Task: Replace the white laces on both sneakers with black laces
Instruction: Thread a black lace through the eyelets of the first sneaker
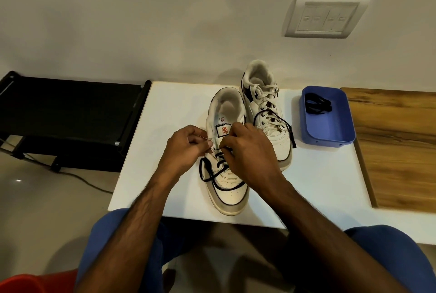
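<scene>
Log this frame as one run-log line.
step: threading black lace | near sneaker | left hand, right hand at eyelets | far sneaker: white-laced

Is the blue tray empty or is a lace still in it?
Not empty. A coiled black lace lies in the back of the blue tray; the front part of its floor is bare.

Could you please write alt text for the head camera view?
Two hands, left hand and right hand, thread a black lace through the near white sneaker on a white table. The far white-laced sneaker stands beside a blue plastic tray holding another black lace.
</scene>
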Demonstrator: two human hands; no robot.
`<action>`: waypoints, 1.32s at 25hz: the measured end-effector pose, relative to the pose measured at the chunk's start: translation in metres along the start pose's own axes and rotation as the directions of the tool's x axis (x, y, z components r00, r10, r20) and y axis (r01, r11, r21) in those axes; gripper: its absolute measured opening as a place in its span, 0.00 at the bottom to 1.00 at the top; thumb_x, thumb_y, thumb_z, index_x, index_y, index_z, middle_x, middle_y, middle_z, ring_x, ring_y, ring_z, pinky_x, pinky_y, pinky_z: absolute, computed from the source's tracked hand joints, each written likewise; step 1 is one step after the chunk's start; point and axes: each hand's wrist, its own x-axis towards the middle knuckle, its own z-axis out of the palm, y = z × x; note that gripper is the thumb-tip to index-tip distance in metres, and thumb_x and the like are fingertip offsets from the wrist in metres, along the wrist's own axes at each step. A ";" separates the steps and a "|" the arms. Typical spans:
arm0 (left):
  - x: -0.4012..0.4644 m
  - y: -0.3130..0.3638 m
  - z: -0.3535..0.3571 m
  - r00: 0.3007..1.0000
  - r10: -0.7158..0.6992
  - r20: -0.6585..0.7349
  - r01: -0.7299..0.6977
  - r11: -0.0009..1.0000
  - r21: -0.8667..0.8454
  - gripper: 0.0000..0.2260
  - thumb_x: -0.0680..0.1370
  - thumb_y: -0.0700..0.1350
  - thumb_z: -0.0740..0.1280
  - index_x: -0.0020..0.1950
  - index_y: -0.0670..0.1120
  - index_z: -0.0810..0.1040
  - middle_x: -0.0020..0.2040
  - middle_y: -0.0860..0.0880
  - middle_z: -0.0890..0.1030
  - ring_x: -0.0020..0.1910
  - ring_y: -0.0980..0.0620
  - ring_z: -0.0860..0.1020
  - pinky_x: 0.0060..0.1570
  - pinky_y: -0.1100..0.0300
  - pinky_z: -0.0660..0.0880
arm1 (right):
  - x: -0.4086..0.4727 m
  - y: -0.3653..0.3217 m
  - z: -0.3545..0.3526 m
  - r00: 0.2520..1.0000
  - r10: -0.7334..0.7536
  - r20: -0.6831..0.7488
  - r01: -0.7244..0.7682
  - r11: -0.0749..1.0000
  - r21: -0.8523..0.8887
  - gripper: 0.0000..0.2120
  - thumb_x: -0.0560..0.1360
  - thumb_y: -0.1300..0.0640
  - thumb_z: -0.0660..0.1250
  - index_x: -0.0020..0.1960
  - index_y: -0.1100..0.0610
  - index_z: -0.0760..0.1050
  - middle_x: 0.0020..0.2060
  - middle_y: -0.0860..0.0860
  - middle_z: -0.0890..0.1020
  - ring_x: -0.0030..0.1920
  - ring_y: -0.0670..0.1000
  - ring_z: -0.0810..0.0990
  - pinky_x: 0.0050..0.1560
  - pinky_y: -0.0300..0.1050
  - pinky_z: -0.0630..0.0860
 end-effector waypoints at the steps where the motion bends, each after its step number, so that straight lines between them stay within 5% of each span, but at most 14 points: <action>1: 0.000 0.000 0.000 1.000 -0.001 -0.001 0.001 1.000 0.000 0.07 0.76 0.37 0.74 0.48 0.47 0.79 0.36 0.52 0.85 0.37 0.55 0.84 0.48 0.55 0.81 | 0.002 -0.001 0.002 1.000 -0.007 0.006 0.007 0.999 -0.033 0.01 0.72 0.58 0.74 0.44 0.54 0.85 0.42 0.52 0.77 0.43 0.56 0.76 0.40 0.52 0.74; 14: 0.001 -0.004 0.000 0.999 0.038 -0.022 -0.037 0.998 0.049 0.07 0.75 0.42 0.76 0.51 0.45 0.80 0.41 0.49 0.85 0.41 0.54 0.85 0.54 0.49 0.81 | 0.003 0.002 0.010 1.000 -0.018 0.011 0.019 0.997 -0.080 0.03 0.74 0.56 0.72 0.43 0.53 0.84 0.39 0.49 0.80 0.45 0.56 0.76 0.43 0.53 0.72; 33: 0.003 -0.009 0.000 0.997 0.069 -0.022 -0.068 0.996 0.055 0.05 0.75 0.43 0.76 0.47 0.45 0.81 0.40 0.49 0.86 0.42 0.52 0.85 0.56 0.46 0.81 | 0.002 0.007 0.015 0.999 0.030 0.016 -0.031 0.997 0.076 0.02 0.74 0.55 0.72 0.44 0.53 0.82 0.40 0.48 0.80 0.46 0.54 0.74 0.44 0.50 0.69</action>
